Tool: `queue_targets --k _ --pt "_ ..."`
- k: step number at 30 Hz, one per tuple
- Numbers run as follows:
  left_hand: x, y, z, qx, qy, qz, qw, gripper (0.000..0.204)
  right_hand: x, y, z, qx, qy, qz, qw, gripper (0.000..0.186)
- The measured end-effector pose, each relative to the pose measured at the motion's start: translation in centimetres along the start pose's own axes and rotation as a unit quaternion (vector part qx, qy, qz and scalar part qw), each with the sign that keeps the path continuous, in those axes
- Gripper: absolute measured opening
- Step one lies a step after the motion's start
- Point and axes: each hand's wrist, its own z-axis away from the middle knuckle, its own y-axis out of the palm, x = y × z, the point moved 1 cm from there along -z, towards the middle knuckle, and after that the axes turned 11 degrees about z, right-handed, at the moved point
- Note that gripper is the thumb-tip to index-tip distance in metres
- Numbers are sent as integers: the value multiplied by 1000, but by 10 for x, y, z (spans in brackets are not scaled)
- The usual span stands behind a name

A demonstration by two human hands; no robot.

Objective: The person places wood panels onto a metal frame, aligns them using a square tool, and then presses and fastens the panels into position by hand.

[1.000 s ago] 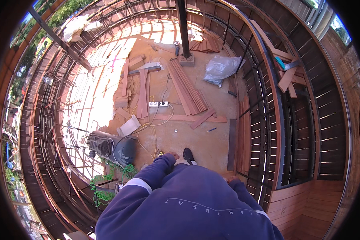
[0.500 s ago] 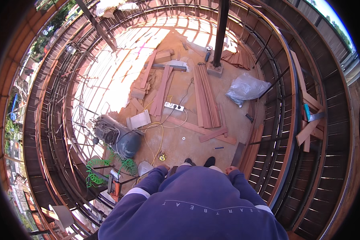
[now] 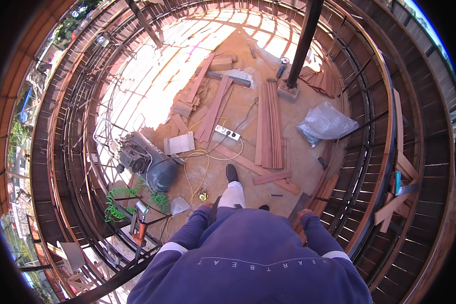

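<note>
My left hand [image 3: 204, 208] hangs low beside my left thigh, mostly hidden by the blue sleeve. A yellow tape measure [image 3: 203, 196] lies on the floor just past it. Out to the right hangs my right hand [image 3: 304, 215], seen from above near the dark red boards [image 3: 319, 198] along the curved wall; I cannot make out its fingers. My left foot, in a dark shoe [image 3: 232, 173], is stretched forward. Between that foot and the boards lies a blue pencil-like stick [image 3: 275, 195].
An air compressor [image 3: 154, 167] stands at left, with a coiled green hose [image 3: 117, 205] and an orange-and-black tool [image 3: 140, 230] nearby. Ahead lie a white power strip [image 3: 227, 133], cables, stacked wooden slats [image 3: 271, 126] and a plastic bag [image 3: 327, 121]. A dark post [image 3: 305, 45] rises beyond.
My left foot has stepped forward. The view has shifted, so the floor items appear further right or nearer. My right hand sits slightly further out.
</note>
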Motion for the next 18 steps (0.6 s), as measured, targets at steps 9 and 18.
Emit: queue_targets --k 9,18 --pt "-46 -109 -132 137 26 -230 963 39 183 -193 -46 -7 164 -374 913 24" --pt "-269 -239 -272 247 38 -280 927 34 318 -129 -127 -73 298 -325 895 35"
